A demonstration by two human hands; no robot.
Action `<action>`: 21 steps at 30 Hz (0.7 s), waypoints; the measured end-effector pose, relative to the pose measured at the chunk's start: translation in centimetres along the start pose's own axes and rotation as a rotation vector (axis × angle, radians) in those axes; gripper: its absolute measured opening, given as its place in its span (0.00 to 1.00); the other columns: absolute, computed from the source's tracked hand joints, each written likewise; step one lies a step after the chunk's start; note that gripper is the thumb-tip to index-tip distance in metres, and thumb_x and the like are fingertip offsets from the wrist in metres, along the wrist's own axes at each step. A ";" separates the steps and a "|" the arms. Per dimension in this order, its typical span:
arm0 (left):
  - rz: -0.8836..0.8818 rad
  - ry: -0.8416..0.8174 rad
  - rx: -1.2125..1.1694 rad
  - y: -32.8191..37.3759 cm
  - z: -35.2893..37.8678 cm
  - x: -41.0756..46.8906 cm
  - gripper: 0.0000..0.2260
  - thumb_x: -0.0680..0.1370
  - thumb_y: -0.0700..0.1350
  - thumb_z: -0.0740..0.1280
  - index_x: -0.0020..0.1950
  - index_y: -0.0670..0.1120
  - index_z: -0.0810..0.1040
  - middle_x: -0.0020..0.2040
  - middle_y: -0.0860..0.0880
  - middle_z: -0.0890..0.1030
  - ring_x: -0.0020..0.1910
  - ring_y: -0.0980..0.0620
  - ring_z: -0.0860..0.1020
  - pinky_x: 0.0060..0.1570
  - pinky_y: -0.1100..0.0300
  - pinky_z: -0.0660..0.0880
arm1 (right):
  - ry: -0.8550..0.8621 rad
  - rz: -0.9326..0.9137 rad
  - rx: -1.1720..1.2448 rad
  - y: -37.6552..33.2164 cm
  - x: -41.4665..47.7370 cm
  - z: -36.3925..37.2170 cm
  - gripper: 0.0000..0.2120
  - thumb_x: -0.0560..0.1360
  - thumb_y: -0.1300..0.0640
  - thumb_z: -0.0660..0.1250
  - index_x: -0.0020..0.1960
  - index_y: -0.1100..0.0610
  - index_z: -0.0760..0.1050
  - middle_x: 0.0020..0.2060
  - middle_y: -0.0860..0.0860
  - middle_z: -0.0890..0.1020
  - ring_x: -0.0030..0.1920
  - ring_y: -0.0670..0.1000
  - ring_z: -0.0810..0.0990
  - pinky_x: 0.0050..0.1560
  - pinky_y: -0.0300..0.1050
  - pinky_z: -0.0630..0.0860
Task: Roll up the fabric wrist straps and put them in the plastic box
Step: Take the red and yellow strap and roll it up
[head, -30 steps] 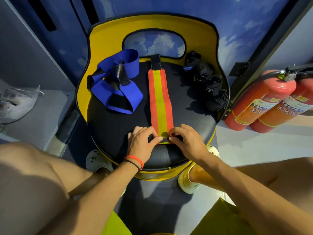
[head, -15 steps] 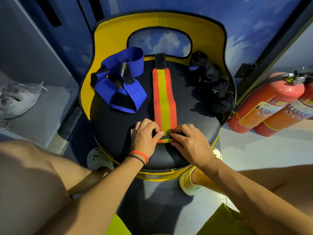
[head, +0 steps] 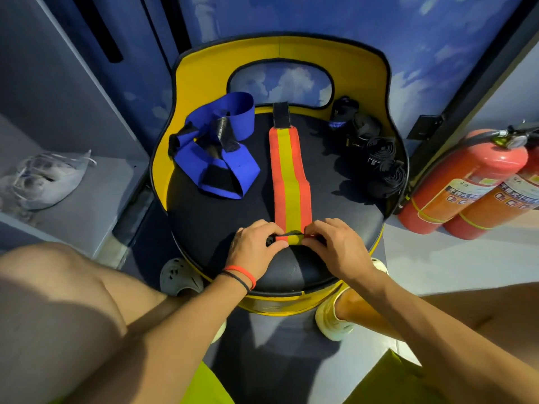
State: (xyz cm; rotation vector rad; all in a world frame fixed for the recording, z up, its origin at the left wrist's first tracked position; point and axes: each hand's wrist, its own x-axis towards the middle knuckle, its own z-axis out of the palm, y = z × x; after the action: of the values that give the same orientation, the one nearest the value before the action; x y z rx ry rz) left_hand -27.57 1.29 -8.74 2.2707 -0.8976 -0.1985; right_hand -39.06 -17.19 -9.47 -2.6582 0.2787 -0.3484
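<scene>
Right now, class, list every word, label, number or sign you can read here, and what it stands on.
No text is legible.
Labels on the fire extinguishers: print too blurred to read.
White mark on the rolled black straps: too small to read.
Orange-and-yellow strap: no text visible.

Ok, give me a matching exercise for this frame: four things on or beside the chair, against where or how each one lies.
Things:
1. orange-and-yellow strap
2. blue strap
3. black straps
4. fire extinguishers

Places or states:
A. rolled up, at the right edge of the seat
B. off the seat, to its right
C. flat down the middle, near end pinched by the left hand and right hand
D. loose and crumpled, on the seat's left

Pairs: 1-C, 2-D, 3-A, 4-B
</scene>
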 end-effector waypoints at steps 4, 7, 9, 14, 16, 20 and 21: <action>-0.155 -0.023 -0.176 0.3 0.0 -0.7 0.09 0.72 0.49 0.78 0.51 0.50 0.87 0.46 0.53 0.82 0.45 0.54 0.81 0.50 0.53 0.80 | -0.084 0.096 0.144 0.1 -0.1 -0.3 0.07 0.77 0.44 0.71 0.49 0.47 0.81 0.42 0.44 0.81 0.44 0.48 0.77 0.45 0.50 0.77; -0.242 -0.011 -0.234 0.4 0.0 -1.3 0.08 0.70 0.50 0.79 0.49 0.52 0.88 0.44 0.53 0.80 0.45 0.56 0.81 0.51 0.57 0.79 | -0.145 0.176 0.216 0.0 -0.3 -0.6 0.09 0.75 0.42 0.73 0.47 0.47 0.83 0.41 0.43 0.84 0.43 0.46 0.81 0.45 0.49 0.79; -0.276 -0.030 -0.241 0.5 -0.2 -1.5 0.07 0.70 0.50 0.79 0.47 0.52 0.89 0.44 0.55 0.81 0.45 0.58 0.80 0.50 0.61 0.78 | -0.194 0.218 0.239 0.0 0.0 -1.0 0.09 0.74 0.42 0.74 0.45 0.48 0.83 0.40 0.43 0.84 0.43 0.46 0.81 0.45 0.46 0.78; -0.382 -0.054 -0.282 1.3 -0.5 -1.1 0.03 0.72 0.52 0.78 0.43 0.54 0.89 0.36 0.60 0.84 0.40 0.65 0.81 0.42 0.71 0.76 | -0.167 0.255 0.211 -0.2 0.3 -1.0 0.10 0.74 0.43 0.74 0.48 0.48 0.85 0.42 0.47 0.79 0.43 0.49 0.77 0.43 0.45 0.75; -0.438 -0.029 -0.283 1.4 -0.4 -0.7 0.05 0.72 0.54 0.77 0.41 0.54 0.88 0.32 0.58 0.84 0.38 0.60 0.82 0.42 0.62 0.79 | -0.096 0.239 0.208 -0.3 0.1 -0.5 0.09 0.75 0.44 0.73 0.50 0.48 0.85 0.43 0.48 0.75 0.43 0.49 0.76 0.43 0.45 0.74; -0.517 -0.032 -0.285 1.5 -0.3 0.1 0.08 0.72 0.55 0.77 0.38 0.52 0.87 0.29 0.54 0.83 0.32 0.58 0.83 0.40 0.60 0.80 | 0.036 0.070 0.211 -0.8 -0.5 0.1 0.04 0.78 0.51 0.71 0.49 0.52 0.82 0.45 0.47 0.76 0.44 0.47 0.75 0.44 0.44 0.75; -0.529 -0.036 -0.301 1.5 -0.3 0.2 0.08 0.71 0.54 0.78 0.38 0.51 0.87 0.29 0.53 0.83 0.32 0.58 0.83 0.40 0.60 0.80 | 0.051 0.022 0.182 -0.8 -0.6 0.1 0.04 0.79 0.52 0.70 0.50 0.52 0.82 0.46 0.47 0.76 0.45 0.48 0.75 0.45 0.45 0.76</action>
State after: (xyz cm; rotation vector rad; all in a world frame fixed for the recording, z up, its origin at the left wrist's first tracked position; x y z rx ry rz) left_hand -28.09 0.51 -7.58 2.1735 -0.2403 -0.5684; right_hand -39.53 -16.30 -9.38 -2.4692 0.2781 -0.4142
